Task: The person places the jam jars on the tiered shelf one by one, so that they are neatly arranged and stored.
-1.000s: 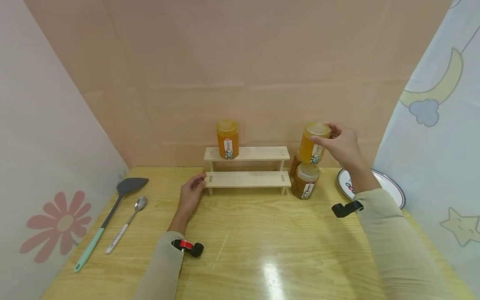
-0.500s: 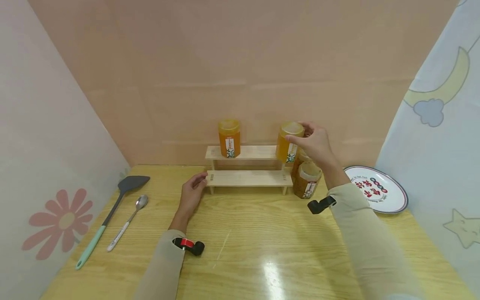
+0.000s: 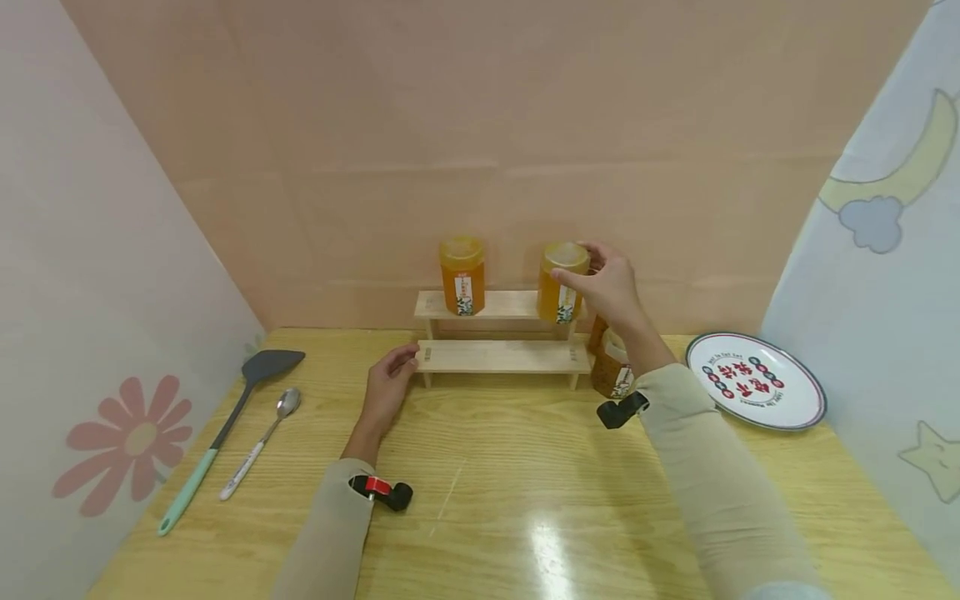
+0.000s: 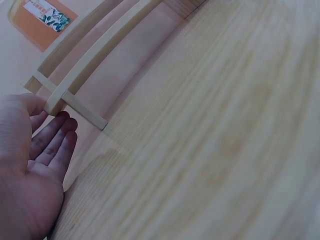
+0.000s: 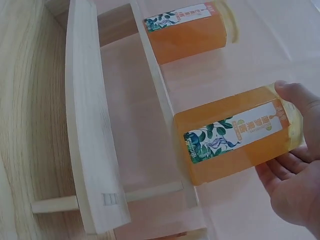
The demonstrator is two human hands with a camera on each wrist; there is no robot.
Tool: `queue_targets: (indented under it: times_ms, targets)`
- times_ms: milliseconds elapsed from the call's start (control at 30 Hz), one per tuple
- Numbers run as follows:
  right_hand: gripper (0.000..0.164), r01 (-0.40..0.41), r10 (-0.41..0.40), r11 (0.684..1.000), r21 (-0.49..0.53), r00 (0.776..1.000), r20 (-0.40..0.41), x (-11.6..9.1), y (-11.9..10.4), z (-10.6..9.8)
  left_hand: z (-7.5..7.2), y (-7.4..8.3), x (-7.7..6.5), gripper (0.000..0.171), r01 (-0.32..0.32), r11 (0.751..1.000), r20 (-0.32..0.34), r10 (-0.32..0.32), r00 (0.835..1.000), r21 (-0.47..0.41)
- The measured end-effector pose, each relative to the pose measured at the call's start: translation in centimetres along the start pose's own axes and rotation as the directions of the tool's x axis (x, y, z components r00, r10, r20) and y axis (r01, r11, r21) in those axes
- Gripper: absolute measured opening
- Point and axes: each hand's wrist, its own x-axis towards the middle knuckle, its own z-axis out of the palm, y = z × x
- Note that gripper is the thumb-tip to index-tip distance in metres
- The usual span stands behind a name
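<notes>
My right hand grips an amber jar with a yellowish lid, thumb in front and fingers behind. Upright, the jar is at the right end of the upper board of a two-step wooden rack. In the right wrist view its base meets the board; full contact is hard to judge. A similar orange jar stands on the same board, to the left. At the lower board's left end, my left hand holds the corner between thumb and fingers, as the left wrist view shows.
Beside the rack's right end stand a darker brown jar and another jar behind it, both partly hidden by my right arm. A decorated oval plate lies far right. A spatula and a spoon lie left.
My right hand has carried the amber jar left, from above the brown jars to the upper board's right end. The left hand stays at the rack's corner. The view has shifted slightly.
</notes>
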Motion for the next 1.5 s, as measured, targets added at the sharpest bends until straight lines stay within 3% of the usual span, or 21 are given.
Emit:
queue_targets:
  times_ms: [100, 267, 500, 833, 967, 1033, 1200, 1500]
  targets:
    - [0.073, -0.014, 0.014, 1.000, -0.009, 1.000, 0.016, -0.4, -0.2, -0.1, 0.0, 0.0, -0.2, 0.035, 0.004, 1.000, 0.012, -0.004, 1.000, 0.005]
    - [0.075, -0.005, -0.001, 0.997, 0.074, 0.997, 0.074, -0.8, 0.3, -0.9, -0.2, -0.3, 0.0, 0.033, -0.016, 1.000, 0.006, 0.016, 1.000, 0.003]
    - [0.066, 0.010, -0.035, 0.987, 0.163, 0.989, 0.147, -0.7, 1.9, -1.9, -0.4, -0.2, -0.1, 0.034, -0.005, 1.000, 0.014, 0.004, 1.000, 0.029]
    - [0.066, 0.021, -0.049, 0.974, 0.226, 0.992, 0.119, 0.4, 1.8, -0.1, -0.6, -0.1, 0.1, 0.036, 0.013, 1.000, 0.017, -0.013, 1.000, 0.007]
    - [0.066, 0.004, -0.036, 0.966, 0.258, 0.992, 0.119, 0.8, 1.5, 0.9, -0.4, 1.9, -0.7, 0.038, 0.040, 0.999, 0.034, -0.040, 0.999, 0.007]
    - [0.066, -0.008, -0.024, 0.964, 0.265, 0.993, 0.115, 0.9, 1.4, 1.3, -0.3, 2.1, -0.7, 0.038, 0.058, 0.998, 0.036, -0.058, 0.998, 0.014]
    - [0.066, -0.031, 0.008, 0.967, 0.252, 0.996, 0.090, 0.9, 1.4, 1.8, 0.0, 0.2, 0.0, 0.039, 0.061, 0.998, 0.041, -0.061, 0.997, 0.006]
    - [0.067, -0.024, 0.001, 0.960, 0.279, 0.997, 0.080, 1.5, 0.9, 3.0, -0.1, 0.2, 0.1, 0.034, 0.008, 1.000, 0.017, -0.008, 1.000, 0.005]
